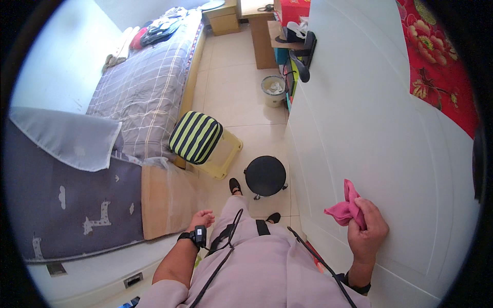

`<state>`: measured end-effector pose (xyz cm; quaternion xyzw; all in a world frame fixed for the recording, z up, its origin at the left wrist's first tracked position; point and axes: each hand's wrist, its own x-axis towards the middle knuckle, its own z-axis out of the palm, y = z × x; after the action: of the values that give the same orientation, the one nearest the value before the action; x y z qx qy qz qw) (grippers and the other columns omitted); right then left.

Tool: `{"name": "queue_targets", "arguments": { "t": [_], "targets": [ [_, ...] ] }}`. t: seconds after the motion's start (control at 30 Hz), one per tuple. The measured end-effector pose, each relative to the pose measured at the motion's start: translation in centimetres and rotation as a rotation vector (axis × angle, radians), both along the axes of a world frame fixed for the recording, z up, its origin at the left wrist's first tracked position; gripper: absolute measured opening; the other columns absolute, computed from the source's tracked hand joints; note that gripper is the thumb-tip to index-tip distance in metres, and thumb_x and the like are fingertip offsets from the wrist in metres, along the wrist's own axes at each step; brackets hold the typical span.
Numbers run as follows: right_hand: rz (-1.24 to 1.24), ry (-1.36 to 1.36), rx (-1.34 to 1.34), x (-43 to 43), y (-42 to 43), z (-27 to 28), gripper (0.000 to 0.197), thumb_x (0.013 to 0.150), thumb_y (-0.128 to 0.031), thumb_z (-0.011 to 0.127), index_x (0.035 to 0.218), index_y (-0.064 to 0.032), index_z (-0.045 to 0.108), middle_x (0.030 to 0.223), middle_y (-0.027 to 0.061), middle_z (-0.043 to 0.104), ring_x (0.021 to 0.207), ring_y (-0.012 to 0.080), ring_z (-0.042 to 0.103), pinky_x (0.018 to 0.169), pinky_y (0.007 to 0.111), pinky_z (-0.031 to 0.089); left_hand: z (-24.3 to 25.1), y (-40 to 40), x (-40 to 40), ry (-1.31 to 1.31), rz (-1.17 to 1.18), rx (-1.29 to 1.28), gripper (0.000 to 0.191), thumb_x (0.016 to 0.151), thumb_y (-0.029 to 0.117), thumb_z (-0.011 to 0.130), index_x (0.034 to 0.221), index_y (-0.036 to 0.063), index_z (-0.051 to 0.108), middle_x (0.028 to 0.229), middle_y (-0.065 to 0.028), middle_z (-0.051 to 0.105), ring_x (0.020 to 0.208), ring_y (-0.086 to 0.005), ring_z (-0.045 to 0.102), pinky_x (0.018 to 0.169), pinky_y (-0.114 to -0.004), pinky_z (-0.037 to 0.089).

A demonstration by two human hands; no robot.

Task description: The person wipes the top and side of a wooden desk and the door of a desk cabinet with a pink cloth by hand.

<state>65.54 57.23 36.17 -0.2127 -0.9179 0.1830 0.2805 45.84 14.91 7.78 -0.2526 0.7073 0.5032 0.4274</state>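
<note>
A bunched pink cloth (348,208) is pinched in my right hand (368,227), in front of or against the white panelled surface (358,146) on the right; whether it touches is unclear. My left hand (203,220), a strapped black device at its wrist, hangs beside my left thigh with nothing in it, its fingers loosely bent and apart. Between my feet and the room beyond stands a round black stool (265,176) on small casters.
A yellow plastic stool (231,154) with a striped cushion (195,137) stands by the bed (142,92). Farther off are a waste bin (274,90) and a wooden desk (264,42). A wooden board (158,200) borders the dark giraffe-patterned surface (77,184) at left. Red floral fabric (435,50) lies upper right.
</note>
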Motion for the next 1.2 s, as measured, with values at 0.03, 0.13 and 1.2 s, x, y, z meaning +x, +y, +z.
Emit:
{"name": "queue_targets", "arguments": {
  "t": [0.03, 0.13, 1.2],
  "targets": [
    [-0.017, 0.003, -0.012, -0.1, -0.1, 0.0, 0.040, 0.058, 0.006, 0.054, 0.095, -0.0036, 0.065, 0.093, 0.0151, 0.066, 0.085, 0.0296, 0.065, 0.076, 0.036, 0.052, -0.1, 0.3, -0.7, -0.004, -0.018, -0.004, 0.027, 0.090, 0.014, 0.052, 0.117, 0.0089, 0.051, 0.096, -0.0048, 0.063, 0.081, -0.0153, 0.062, 0.072, -0.029, 0.050],
    [-0.079, 0.007, -0.047, -0.5, -0.3, 0.0, 0.039, 0.059, 0.007, 0.053, 0.094, -0.0025, 0.064, 0.093, 0.0152, 0.066, 0.085, 0.0297, 0.066, 0.076, 0.036, 0.052, 1.0, 2.9, -3.4, -0.007, -0.124, -0.023, 0.028, 0.090, 0.014, 0.051, 0.118, 0.0087, 0.051, 0.096, -0.0051, 0.063, 0.082, -0.0148, 0.061, 0.072, -0.028, 0.050],
    [-0.584, -0.002, -0.212, -19.1, 5.4, 1.1, 0.034, 0.070, 0.007, 0.044, 0.098, 0.0049, 0.063, 0.094, 0.0095, 0.063, 0.089, 0.0168, 0.059, 0.084, 0.028, 0.046, -5.1, 1.5, -36.1, -0.102, -0.105, 0.030, 0.025, 0.091, 0.010, 0.047, 0.115, 0.0057, 0.052, 0.088, -0.0058, 0.064, 0.066, -0.0121, 0.060, 0.055, -0.023, 0.049]
  ]
}}
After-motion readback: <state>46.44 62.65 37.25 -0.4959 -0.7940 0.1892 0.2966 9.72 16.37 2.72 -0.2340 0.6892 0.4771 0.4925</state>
